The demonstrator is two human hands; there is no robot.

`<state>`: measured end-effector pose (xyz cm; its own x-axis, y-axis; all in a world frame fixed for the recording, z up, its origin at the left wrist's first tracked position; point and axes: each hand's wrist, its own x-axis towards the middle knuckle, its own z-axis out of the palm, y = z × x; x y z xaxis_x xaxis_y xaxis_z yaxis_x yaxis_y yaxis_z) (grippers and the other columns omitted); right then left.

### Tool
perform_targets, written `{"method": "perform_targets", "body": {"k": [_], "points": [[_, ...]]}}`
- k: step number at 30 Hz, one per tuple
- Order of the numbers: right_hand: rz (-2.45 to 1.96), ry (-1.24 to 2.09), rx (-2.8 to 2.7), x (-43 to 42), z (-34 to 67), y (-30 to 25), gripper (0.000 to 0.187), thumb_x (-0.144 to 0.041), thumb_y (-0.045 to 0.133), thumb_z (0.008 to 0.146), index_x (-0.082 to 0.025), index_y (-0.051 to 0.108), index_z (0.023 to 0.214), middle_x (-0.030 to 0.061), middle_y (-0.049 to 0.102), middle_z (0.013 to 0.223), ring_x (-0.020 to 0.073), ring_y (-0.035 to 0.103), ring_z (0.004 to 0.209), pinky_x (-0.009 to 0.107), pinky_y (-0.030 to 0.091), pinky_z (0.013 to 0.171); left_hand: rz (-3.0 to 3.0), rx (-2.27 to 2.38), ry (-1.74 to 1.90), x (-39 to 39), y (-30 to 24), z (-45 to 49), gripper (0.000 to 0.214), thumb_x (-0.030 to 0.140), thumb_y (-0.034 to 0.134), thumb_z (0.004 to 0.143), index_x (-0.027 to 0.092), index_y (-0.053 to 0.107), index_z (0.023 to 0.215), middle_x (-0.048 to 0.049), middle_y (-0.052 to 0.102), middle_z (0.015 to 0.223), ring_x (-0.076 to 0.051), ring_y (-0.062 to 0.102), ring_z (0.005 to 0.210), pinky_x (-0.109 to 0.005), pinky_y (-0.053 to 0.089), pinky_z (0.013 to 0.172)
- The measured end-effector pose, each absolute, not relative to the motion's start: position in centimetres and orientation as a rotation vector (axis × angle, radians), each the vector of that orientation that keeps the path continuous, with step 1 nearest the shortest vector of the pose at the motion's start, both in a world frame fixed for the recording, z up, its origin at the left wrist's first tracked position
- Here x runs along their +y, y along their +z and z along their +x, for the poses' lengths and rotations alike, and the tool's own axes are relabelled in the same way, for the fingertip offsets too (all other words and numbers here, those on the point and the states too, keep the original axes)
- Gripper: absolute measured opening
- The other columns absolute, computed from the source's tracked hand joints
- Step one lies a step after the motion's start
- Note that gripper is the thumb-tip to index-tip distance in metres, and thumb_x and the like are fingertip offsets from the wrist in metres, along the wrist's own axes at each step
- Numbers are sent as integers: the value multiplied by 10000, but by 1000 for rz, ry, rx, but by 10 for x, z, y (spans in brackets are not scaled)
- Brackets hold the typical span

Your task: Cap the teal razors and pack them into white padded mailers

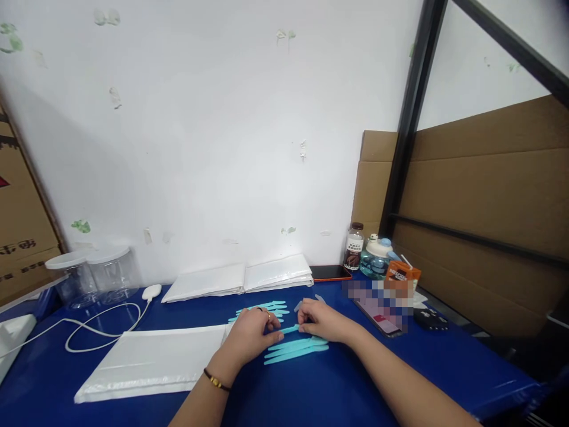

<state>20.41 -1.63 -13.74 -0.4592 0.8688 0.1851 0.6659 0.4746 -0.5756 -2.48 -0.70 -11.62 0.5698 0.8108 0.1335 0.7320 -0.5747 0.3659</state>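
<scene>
Several thin light-blue plastic sticks (296,350) lie on the blue table (320,397), more of them (262,309) fanned just behind my hands. My left hand (253,335), with a ring and a dark wrist bracelet, has its fingers curled down on one end of a blue stick (290,329). My right hand (320,320) pinches the other end of the same stick. Both hands rest on the table, close together.
A stack of white plastic bags (151,362) lies left of my hands, two more stacks (242,277) by the wall. Clear jars (95,276), a white cable (102,323), a phone (329,272), bottles (354,246) and cardboard (480,219) stand around.
</scene>
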Motion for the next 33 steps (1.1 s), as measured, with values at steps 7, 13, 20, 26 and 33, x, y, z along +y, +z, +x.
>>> {"method": "perform_targets", "body": {"k": [7, 13, 20, 26, 33], "points": [[-1321, 695, -2002, -10, 220, -134, 127, -288, 609, 769, -165, 581, 756, 0, 582, 719, 116, 508, 634, 214, 392, 576, 2531, 1449, 531, 5, -109, -37, 246, 292, 429, 851, 227, 667, 841, -12, 674, 904, -165, 576, 856, -261, 367, 730], [-1261, 736, -1967, -10, 209, -135, 160, -319, 624, 757, -162, 606, 777, -13, 544, 653, 105, 476, 588, 204, 371, 535, 2556, 1357, 543, 1, -110, -29, 216, 376, 520, 811, 269, 665, 931, -2, 643, 895, -168, 560, 864, -276, 360, 759], [-1355, 712, -1934, -6, 217, -136, 145, -298, 617, 751, -154, 602, 742, -2, 567, 659, 112, 494, 592, 215, 385, 550, 2573, 1637, 488, 13, -108, -45, 186, 259, 471, 828, 228, 654, 821, -31, 630, 924, -188, 557, 924, -291, 353, 747], [-1446, 551, -1958, -4, 238, -133, 181, -320, 663, 709, -157, 650, 787, 22, 591, 777, 117, 505, 621, 235, 402, 586, 2485, 1764, 423, 25, -118, -60, 175, 255, 501, 804, 250, 646, 901, -17, 628, 932, -179, 570, 911, -277, 357, 721], [-1275, 1127, -2251, -24, 234, -125, 244, -373, 734, 634, -166, 640, 720, -12, 574, 626, 112, 516, 570, 216, 394, 542, 2454, 1444, 548, 3, -115, -40, 205, 366, 517, 793, 230, 644, 881, -7, 623, 864, -151, 571, 796, -245, 378, 674]]}}
